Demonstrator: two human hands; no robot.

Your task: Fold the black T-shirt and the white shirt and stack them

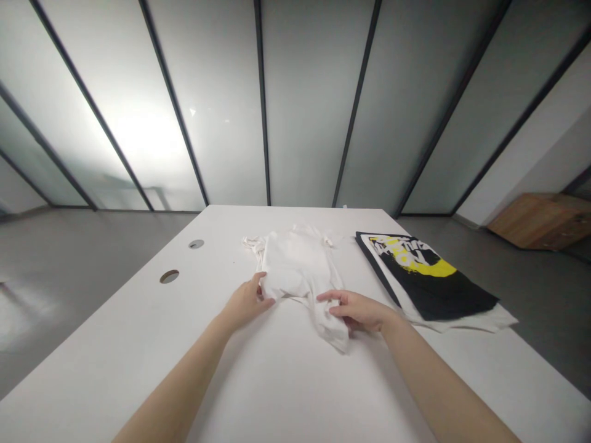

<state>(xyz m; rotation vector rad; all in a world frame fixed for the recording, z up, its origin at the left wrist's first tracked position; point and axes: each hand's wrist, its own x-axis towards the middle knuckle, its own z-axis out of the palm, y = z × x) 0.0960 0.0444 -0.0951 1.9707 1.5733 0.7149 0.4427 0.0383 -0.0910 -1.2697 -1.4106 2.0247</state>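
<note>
Soft white cloth, loose at the edges

The cloth lies mid-table, left of a black-and-white pile; it should handle as light, limp and hard to damage, creasing easily and perhaps sliding on the smooth surface; its near corners look the best places to take hold, pinched through all layers.

The left hand is at the near left corner, forefinger and thumb apart with the cloth's edge between them; the right hand lies at the near right, forefinger and thumb apart over a loose flap; whether its hidden fingers clamp anything, I cannot tell.

The cloth is plain white, roughly oblong, fairly flat in the middle; it bunches at the far left, while the flap trails, crumpled, toward the near right.
</note>
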